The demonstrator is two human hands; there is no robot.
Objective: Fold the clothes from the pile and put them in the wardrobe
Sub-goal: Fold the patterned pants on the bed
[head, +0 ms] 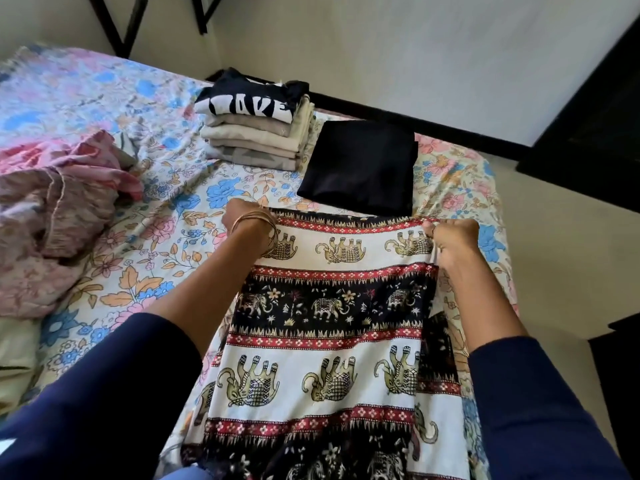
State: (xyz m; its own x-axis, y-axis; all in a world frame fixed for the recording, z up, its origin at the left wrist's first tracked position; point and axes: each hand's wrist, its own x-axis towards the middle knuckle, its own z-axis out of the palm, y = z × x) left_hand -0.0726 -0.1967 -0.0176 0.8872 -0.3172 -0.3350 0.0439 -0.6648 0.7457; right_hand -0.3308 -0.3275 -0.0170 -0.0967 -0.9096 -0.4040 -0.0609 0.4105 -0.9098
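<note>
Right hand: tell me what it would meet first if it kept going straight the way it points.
The right hand, gripping the far edge of the elephant-print cloth, points up the bed. It would probably cross bare floral bedsheet first, passing near the folded black garment; depth is unclear.

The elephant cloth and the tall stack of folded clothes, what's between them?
In the head view, a folded black garment lies on the floral bedsheet between the elephant cloth and the stack, close beside the stack.

White letters "AKE" legible on folded black shirt [250, 98] topping stack.
</note>
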